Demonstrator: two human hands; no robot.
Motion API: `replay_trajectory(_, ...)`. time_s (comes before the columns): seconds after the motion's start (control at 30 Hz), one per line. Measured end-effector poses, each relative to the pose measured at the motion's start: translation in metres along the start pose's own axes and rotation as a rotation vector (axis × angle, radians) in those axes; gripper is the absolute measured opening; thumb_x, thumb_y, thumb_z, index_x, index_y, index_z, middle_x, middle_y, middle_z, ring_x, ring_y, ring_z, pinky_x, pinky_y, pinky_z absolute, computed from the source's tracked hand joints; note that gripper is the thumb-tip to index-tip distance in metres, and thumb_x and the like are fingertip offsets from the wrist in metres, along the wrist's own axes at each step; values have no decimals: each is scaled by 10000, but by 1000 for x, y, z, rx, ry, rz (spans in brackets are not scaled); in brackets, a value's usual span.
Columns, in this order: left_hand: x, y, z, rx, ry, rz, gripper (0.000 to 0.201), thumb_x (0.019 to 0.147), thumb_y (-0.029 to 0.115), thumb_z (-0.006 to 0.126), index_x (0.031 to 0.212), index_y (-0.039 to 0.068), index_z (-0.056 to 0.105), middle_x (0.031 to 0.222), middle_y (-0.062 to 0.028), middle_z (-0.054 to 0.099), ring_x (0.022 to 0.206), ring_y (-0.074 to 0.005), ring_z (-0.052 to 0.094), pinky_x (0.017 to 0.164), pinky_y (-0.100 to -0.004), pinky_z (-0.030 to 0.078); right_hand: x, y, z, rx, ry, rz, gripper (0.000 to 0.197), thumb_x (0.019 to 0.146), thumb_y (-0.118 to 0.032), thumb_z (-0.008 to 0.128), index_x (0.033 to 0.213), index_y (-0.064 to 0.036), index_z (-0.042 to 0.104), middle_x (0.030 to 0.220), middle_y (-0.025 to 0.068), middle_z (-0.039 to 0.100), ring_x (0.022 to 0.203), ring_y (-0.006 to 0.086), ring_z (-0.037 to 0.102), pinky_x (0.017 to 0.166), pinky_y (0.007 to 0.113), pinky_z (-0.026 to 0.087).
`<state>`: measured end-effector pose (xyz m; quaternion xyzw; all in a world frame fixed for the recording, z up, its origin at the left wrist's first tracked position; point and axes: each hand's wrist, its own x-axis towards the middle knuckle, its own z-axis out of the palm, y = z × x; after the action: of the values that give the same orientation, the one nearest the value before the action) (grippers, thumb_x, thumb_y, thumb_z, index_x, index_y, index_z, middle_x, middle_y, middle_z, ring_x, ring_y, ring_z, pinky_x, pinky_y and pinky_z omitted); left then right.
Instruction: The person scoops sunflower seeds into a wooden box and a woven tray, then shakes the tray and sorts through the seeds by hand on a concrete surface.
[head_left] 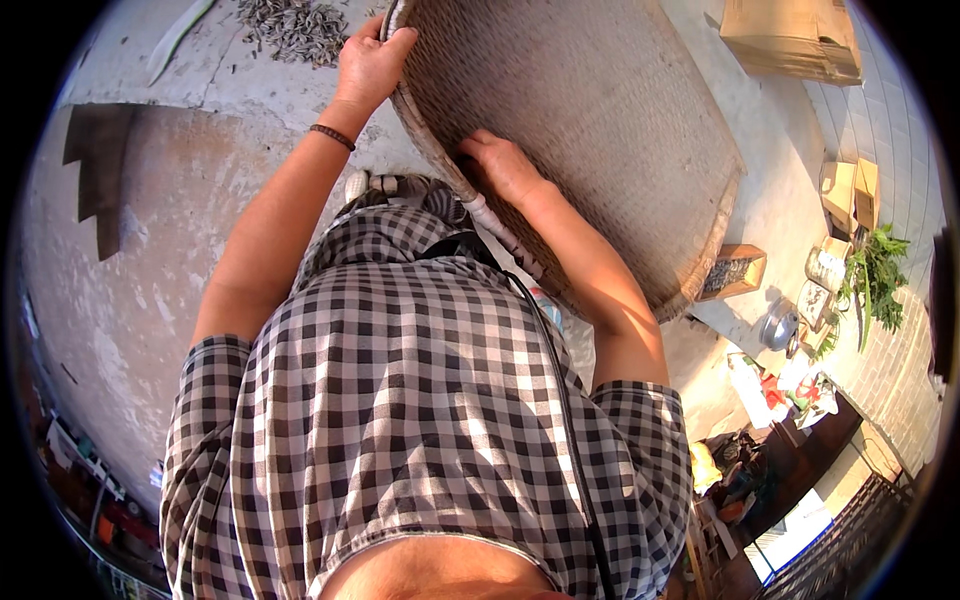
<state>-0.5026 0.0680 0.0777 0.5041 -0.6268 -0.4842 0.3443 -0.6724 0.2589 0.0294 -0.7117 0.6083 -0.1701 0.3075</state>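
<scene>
A large woven winnowing basket (pixel 600 120), shallow and brownish grey, is tilted in front of me, its rim rising at the left. My left hand (pixel 372 68) is closed around that rim near the top, thumb over the edge. Inside the basket, close to the near-left wall, lies my right hand (pixel 508 172). Its fingers are curled toward the weave and partly in shadow, so anything in them is hidden. A pale wrapping (pixel 505 232) binds part of the rim. Dark, seed-like pieces (pixel 292 28) lie heaped on the ground beyond my left hand.
Cardboard boxes (pixel 792 40) stand at the far right. A small open box (pixel 733 272) sits beside the basket's right edge. Farther right are a metal pot (pixel 779 325) and green leafy plants (pixel 878 275). A long pale strip (pixel 180 40) lies at the far left.
</scene>
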Motion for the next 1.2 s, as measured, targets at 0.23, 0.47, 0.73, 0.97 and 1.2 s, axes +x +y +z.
replay_trajectory(0.23,-5,12,1,-73,19,-21,377,779,314,632,1043,47,664,750,-84,665,675,-166,581,676,-330,498,4,-12,-8,-117,-66,-46,227,848,-102,507,1040,-97,628,1000,124,574,945,345,606,776,422,510)
replay_trajectory(0.47,-4,9,3,-45,47,-65,390,744,321,602,1013,44,657,759,-154,664,702,-252,622,716,-365,502,11,-18,-10,-223,-145,-54,169,852,-107,499,985,-76,599,960,158,582,903,365,621,755,444,517)
replay_trajectory(0.73,-8,21,1,-41,71,-13,369,754,264,594,1035,33,660,736,-132,645,681,-182,598,691,-326,495,13,-22,-1,-133,-61,47,149,830,-87,502,938,-48,597,968,195,606,917,399,614,771,462,506)
replay_trajectory(0.97,-8,25,4,-184,34,-64,371,793,186,638,1110,-5,637,804,-14,657,672,-83,551,643,-250,466,1,-4,6,245,83,195,184,711,-31,660,893,-16,635,863,184,648,811,344,645,716,416,514)
replay_trajectory(1.2,2,-1,-12,-203,-71,22,227,869,154,616,1019,-15,636,911,-19,661,774,-86,542,704,-245,443,-71,14,-66,1205,319,539,61,878,-39,612,919,4,597,791,44,610,693,117,603,642,248,527)
